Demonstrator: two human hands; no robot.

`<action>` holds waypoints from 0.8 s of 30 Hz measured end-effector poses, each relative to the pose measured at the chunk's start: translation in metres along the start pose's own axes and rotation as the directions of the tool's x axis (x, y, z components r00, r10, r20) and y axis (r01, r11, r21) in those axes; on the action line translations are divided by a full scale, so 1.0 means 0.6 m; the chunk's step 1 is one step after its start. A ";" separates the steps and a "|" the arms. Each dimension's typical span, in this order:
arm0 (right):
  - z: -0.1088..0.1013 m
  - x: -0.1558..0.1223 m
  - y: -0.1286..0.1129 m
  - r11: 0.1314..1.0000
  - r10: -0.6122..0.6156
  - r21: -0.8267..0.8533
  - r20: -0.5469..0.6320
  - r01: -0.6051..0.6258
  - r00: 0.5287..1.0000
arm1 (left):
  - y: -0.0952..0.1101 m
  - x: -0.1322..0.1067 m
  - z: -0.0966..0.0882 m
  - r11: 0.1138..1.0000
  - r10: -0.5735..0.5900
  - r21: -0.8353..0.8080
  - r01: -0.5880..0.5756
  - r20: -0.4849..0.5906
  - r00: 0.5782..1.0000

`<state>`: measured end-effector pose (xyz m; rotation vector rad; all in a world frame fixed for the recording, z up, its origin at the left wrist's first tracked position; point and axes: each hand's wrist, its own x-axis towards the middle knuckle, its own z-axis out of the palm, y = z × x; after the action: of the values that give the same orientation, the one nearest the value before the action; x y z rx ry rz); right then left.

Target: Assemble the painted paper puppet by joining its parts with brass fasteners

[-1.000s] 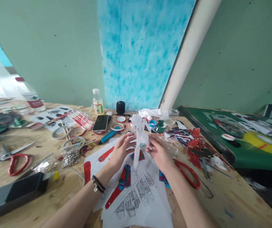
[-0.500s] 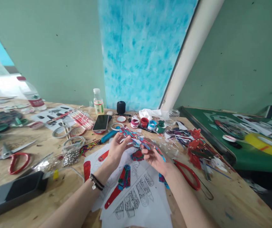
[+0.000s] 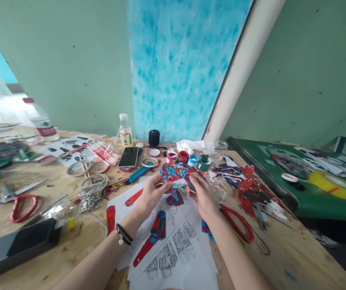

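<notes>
Between my two hands, above the paper sheets, is a flat painted cut-out figure [image 3: 177,172] in red and blue with small metal fasteners. My left hand [image 3: 154,192] grips its left edge, thumb on the near side. My right hand [image 3: 199,193] has its fingers closed on the right part. Below lie white sheets [image 3: 187,266] with black line drawings of shaped parts. Loose painted pieces rest on them: a red and blue one [image 3: 174,198], a multicoloured one [image 3: 158,226] and a long red strip [image 3: 142,253].
Paint jars [image 3: 193,160] stand behind my hands. Red-handled scissors [image 3: 239,223] lie right, near red scraps [image 3: 247,189]. A blue tool [image 3: 139,173], phone [image 3: 128,157], bag of metal fasteners [image 3: 90,200] and dark box [image 3: 18,247] are on the left. A green mat [image 3: 320,201] lies right.
The cut-out has been turned from a steep, edge-on tilt to show its painted face more fully. My right hand has changed its hold, now with its back towards me.
</notes>
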<state>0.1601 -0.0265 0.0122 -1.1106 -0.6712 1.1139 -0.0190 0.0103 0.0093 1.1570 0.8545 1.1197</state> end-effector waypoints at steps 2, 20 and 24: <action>-0.002 0.005 0.002 0.999 -0.042 0.005 -0.028 0.042 0.999 | -0.011 0.003 -0.002 1.000 -0.016 -0.023 0.017 0.028 0.999; -0.012 0.018 0.012 0.995 -0.099 0.004 -0.236 0.102 0.967 | -0.014 -0.011 0.003 0.983 -0.186 0.064 0.174 0.299 0.936; -0.007 0.017 0.008 0.997 -0.078 0.017 -0.143 0.081 0.987 | -0.011 -0.010 0.007 0.983 -0.176 0.002 0.184 0.299 0.938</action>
<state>0.1657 -0.0181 0.0052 -1.1227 -0.5841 0.9626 -0.0152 0.0030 0.0035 1.1652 0.6920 0.7791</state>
